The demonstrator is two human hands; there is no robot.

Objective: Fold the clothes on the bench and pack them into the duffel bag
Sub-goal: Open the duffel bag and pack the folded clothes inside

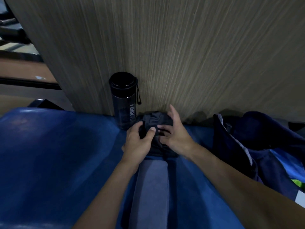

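A small black garment (154,120), folded into a compact bundle, lies on the blue bench (57,154) close to the wall. My left hand (140,142) grips its left side, thumb on top and fingers curled over the cloth. My right hand (175,131) presses on its right side with fingers spread, thumb lifted toward the wall. A grey-blue folded cloth (151,187) lies on the bench just in front of the black bundle, between my forearms. The navy duffel bag (257,142) stands open at the right.
A dark water bottle (123,100) with a black lid and strap stands against the wood-grain wall (181,47), just left of the black garment. Gym equipment shows dimly at the far left. The bench's left part is bare blue padding.
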